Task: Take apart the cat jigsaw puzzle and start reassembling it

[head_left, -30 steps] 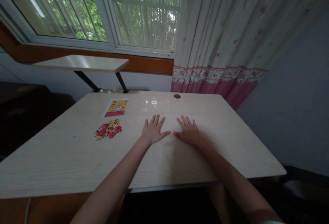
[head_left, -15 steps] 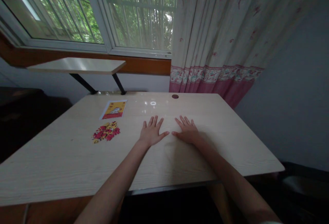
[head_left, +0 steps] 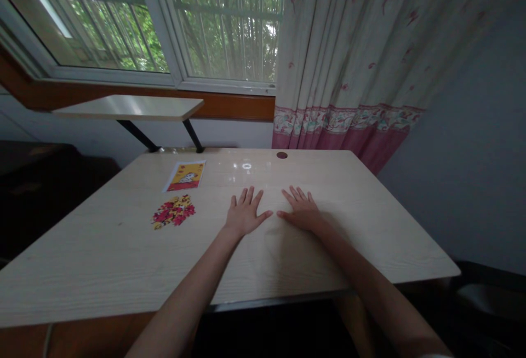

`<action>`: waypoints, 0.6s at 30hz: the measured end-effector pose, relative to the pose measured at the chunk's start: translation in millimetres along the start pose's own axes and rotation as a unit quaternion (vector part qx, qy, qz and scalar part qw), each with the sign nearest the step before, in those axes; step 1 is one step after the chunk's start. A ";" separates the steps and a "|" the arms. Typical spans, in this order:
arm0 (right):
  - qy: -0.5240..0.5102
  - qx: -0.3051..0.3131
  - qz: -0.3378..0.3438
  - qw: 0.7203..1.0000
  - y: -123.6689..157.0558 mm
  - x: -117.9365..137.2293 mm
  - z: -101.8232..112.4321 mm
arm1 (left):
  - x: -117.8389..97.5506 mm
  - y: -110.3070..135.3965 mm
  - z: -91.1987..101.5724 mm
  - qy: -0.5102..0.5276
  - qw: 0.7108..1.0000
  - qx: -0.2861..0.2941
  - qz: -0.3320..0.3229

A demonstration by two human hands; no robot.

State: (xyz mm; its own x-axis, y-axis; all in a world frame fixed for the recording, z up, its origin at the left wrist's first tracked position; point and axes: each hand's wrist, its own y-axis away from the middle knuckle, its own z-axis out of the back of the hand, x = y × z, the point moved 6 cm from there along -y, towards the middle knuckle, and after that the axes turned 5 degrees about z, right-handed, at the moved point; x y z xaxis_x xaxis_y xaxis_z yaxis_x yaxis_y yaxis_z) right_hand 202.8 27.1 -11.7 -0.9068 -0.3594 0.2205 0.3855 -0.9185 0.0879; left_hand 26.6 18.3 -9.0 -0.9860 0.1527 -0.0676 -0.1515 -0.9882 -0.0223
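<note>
Left hand: bare left hand (head_left: 243, 213), palm down, fingers and thumb spread apart, flat on the tabletop.
Right hand: bare right hand (head_left: 301, 211), likewise palm down with fingers spread; the two thumb tips point at each other, near but apart.
Tabletop: pale wood-grain rectangular tabletop (head_left: 123, 265) with a glossy sheen, touched by both hands.
Piece pile: loose, flat heap of small red, yellow and black pieces (head_left: 175, 212), lying on the tabletop to the left of the left hand, apart from it.
Printed sheet: yellow and red rectangular picture sheet with a white border (head_left: 186, 176), just beyond the heap; it shows a white animal figure, and any lettering is too small to read.
Cable cap: round brown disc (head_left: 281, 155) near the far edge, beyond the hands.
Edges: front edge passes beneath both forearms; right edge runs well apart from the right hand, ending in a rounded front corner.
Open room: bare grain shows between hands and heap, and from the right hand to the right edge.
Raised shelf: pale flat board (head_left: 131, 107) on slanted black supports (head_left: 193, 135), at the far left.
Surround: white-framed window (head_left: 162, 18) and cream floral curtain with pink hem (head_left: 349, 46) behind.
</note>
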 end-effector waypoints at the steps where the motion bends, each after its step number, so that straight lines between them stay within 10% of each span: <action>1: 0.000 0.004 -0.001 1.000 0.2 0.3 0.1 | 0.3 0.1 0.2 0.001 1.000 0.002 0.001; 18: -0.005 0.004 0.001 1.000 -1.7 -2.1 -4.3 | 2.0 -0.9 -1.6 -0.003 1.000 -0.002 -0.004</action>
State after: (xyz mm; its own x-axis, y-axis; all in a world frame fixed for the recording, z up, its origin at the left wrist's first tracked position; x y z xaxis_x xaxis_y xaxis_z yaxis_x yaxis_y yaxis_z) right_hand 203.3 28.8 -16.5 -0.9040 -0.3600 0.2306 0.3890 -0.9164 0.0943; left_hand 24.8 19.5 -10.7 -0.9850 0.1613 -0.0611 -0.1599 -0.9868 -0.0272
